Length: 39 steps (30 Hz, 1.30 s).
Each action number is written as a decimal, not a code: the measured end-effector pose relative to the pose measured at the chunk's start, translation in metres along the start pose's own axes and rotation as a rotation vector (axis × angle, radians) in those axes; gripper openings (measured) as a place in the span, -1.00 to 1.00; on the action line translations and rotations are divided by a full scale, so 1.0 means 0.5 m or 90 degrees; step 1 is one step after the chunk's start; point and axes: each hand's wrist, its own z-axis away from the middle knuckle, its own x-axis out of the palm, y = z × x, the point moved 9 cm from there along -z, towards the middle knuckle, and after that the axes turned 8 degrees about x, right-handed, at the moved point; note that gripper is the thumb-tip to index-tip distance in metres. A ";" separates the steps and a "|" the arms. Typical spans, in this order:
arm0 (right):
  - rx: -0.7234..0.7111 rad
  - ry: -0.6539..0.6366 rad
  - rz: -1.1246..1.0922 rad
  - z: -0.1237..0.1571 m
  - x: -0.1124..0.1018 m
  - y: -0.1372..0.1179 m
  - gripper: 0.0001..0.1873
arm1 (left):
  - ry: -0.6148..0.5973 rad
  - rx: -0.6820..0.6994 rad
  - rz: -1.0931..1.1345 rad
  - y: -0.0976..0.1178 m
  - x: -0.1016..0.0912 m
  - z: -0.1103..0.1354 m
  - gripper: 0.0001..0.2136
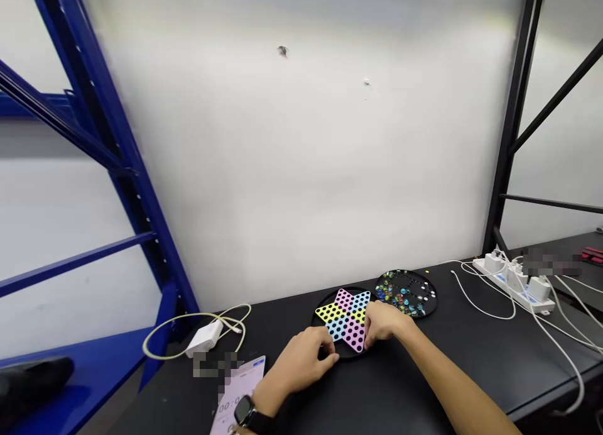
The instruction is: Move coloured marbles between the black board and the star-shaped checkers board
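A Chinese checkers board (347, 314) lies on the dark table, its star coloured pink, yellow and blue with black holes, set in a round black base. My left hand (304, 361) is at the board's front left rim, fingers curled over the edge and thumb just in front. At the right side, my right hand (384, 322) has its fingers bent down and closed against the board's edge; the fingertips are partly hidden. Just behind my right hand is a round black tray (432, 306) of coloured glass marbles.
A phone (240, 391) showing a timer lies by my left wrist. Farther left is a white power adapter (205, 339) with a looped cable. On the right stands a power strip (516, 284) with chargers and loose white cables. A white wall (320, 171) rises behind the table.
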 end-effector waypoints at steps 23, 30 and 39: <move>0.378 0.336 -0.044 -0.018 -0.155 0.321 -0.76 | 0.043 0.019 0.006 0.012 -0.023 -0.001 -0.87; -0.049 0.343 -0.033 -0.011 -0.081 0.033 -0.69 | 0.054 0.030 -0.045 0.005 -0.012 -0.003 -0.58; -0.289 0.179 -0.005 0.046 0.068 -0.110 -0.27 | -0.079 0.002 -0.046 -0.002 0.058 -0.002 -0.25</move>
